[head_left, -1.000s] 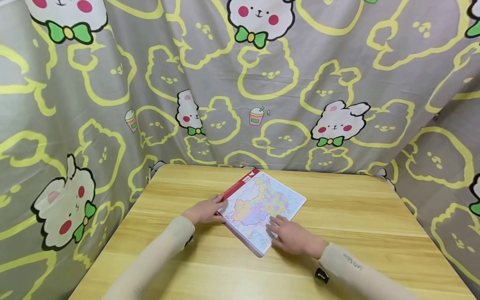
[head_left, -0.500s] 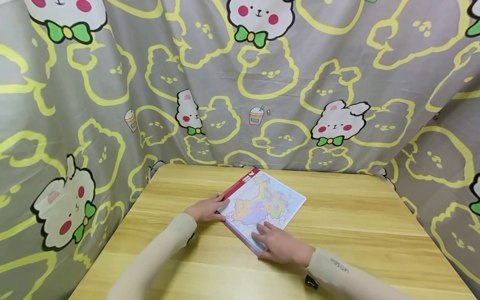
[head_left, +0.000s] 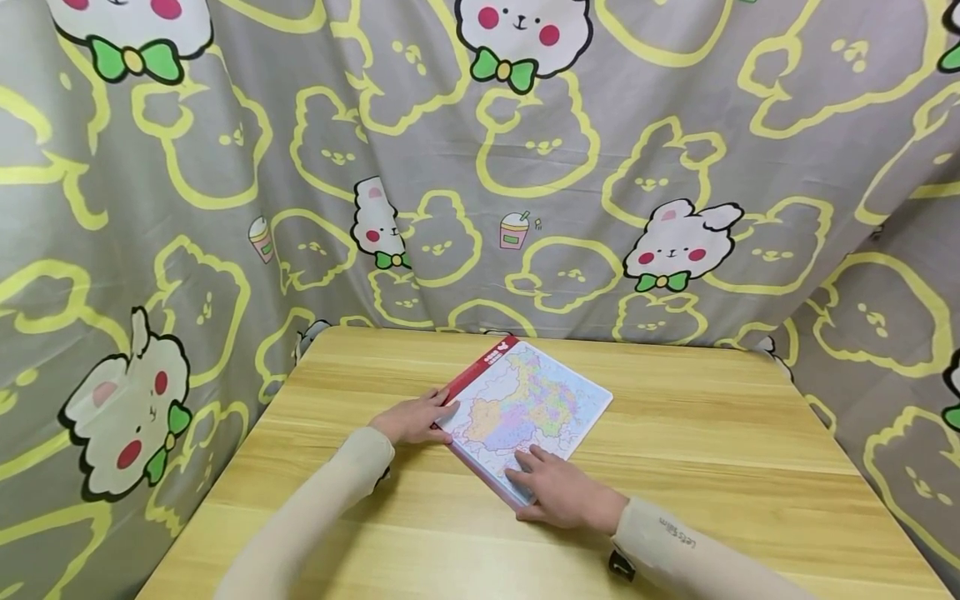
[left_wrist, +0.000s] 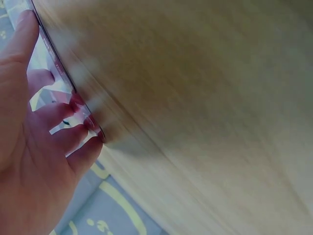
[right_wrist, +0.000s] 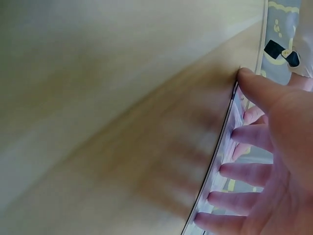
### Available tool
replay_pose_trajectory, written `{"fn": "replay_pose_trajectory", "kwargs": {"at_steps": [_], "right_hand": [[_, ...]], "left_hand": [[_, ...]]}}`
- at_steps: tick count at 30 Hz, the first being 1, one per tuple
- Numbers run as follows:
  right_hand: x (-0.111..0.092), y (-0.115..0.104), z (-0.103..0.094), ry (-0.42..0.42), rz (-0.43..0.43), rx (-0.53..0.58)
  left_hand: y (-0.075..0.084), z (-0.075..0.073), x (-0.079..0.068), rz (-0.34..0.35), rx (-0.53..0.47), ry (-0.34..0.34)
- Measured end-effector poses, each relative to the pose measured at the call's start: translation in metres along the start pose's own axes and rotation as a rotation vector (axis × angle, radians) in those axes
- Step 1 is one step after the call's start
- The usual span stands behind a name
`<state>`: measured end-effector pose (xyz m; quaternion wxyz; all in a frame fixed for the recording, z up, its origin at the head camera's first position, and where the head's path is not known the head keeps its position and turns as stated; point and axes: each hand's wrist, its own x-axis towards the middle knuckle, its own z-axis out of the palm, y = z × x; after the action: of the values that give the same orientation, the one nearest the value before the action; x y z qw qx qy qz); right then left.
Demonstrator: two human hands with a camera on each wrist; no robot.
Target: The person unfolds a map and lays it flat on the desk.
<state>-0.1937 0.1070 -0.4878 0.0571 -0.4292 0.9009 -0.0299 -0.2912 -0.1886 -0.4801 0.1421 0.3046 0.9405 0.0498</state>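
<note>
A flat rectangular board printed with a colourful map (head_left: pixel 525 408) lies at an angle on the wooden table, a red strip along its upper left side. At its left corner rests my left hand (head_left: pixel 411 419), the thumb by the near edge and the fingertips by the red strip. In the left wrist view, the fingers of my left hand (left_wrist: pixel 44 127) touch the board's edge. Over the near corner, my right hand (head_left: pixel 568 492) has its fingers spread on the map and its thumb at the edge. Fairly straight fingers of my right hand (right_wrist: pixel 264 161) meet the board in the right wrist view.
The wooden table (head_left: pixel 720 467) extends around the board on all sides. Behind it and at both sides hangs a grey curtain (head_left: pixel 442 150) with yellow outlines and rabbit faces. The curtain meets the table's far edge.
My right hand has moved left and nearer, from the board's right side to its near corner. The board and my left hand have stayed nearly still.
</note>
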Motion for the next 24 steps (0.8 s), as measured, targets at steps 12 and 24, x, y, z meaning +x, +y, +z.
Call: {"fn": "replay_pose_trajectory", "kwargs": {"at_steps": [12,24], "right_hand": [[-0.012,0.009,-0.004,0.005,0.038,0.036],[-0.02,0.025,-0.004,0.008,-0.005,0.067]], "left_hand": [[0.003,0.007,-0.005,0.057,0.045,0.036],[0.009,0.01,-0.015,0.077,0.064,0.035]]}}
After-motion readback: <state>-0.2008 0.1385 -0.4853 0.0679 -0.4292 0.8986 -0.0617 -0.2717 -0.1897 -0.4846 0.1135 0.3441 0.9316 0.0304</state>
